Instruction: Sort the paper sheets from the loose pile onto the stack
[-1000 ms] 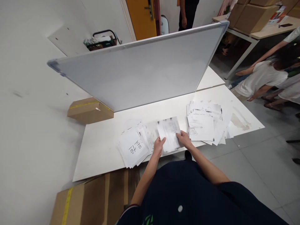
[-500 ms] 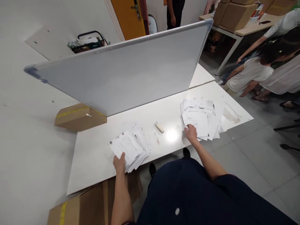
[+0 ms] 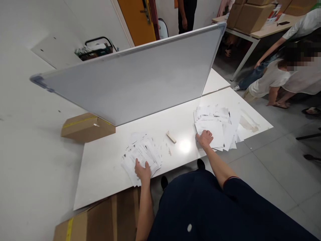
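Both hands [image 3: 174, 154] on paper piles [image 3: 213, 129].

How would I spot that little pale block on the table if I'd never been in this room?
Find the whiteboard standing on the white table. In front of it, between the left paper pile and the right paper pile, lies the block: cream, narrow and solid-looking, where its neighbours are flat white sheets.

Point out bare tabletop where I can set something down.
Left of the left paper pile, before the cardboard box; also between the pale block and right paper pile. Crowded: under the left hand and right hand.
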{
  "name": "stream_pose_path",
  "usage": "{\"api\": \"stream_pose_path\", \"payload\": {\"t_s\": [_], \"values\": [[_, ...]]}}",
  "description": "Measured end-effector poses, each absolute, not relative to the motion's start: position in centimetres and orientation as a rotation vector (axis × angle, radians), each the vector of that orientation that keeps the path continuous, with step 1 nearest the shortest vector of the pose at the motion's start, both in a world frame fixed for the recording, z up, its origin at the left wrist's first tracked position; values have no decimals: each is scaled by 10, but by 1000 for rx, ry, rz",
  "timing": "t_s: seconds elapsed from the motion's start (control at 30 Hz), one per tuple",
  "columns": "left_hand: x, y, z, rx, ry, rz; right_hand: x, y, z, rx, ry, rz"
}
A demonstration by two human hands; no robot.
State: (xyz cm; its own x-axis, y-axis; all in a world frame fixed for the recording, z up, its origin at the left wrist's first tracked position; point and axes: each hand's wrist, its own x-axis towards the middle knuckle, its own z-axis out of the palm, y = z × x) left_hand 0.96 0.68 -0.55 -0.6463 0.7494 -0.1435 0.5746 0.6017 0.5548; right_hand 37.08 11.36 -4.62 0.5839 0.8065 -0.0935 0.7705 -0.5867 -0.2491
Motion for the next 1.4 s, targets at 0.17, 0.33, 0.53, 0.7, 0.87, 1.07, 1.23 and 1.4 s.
{"api": "stream_pose_path", "payload": {"t_s": [0.17, 0.33, 0.53, 0.7, 0.87, 1.07, 1.23, 1.4], "values": [[24, 11, -6, 1168, 2349, 748, 371, 109, -45, -2604, -1300, 285], [50, 13, -3, 1258, 2145, 865, 373, 104, -22, -2602, -1397, 365], [84, 16, 3, 845, 1631, 933, 341, 74, 38, -2126, -1779, 683], [100, 19, 13, 471, 1280, 924, 313, 54, 66, -1419, -1577, 1383], [105, 20, 25, 379, 1157, 1027, 325, 67, 44, -1519, -1467, 1606], [110, 20, 33, 308, 1323, 1038, 361, 108, -8, -2465, -1424, 421], [113, 18, 27, 319, 1323, 1058, 369, 117, -39, -2632, -1391, 338], [112, 16, 17, 325, 1308, 1089, 369, 109, -43, -2612, -1402, 318]]}}
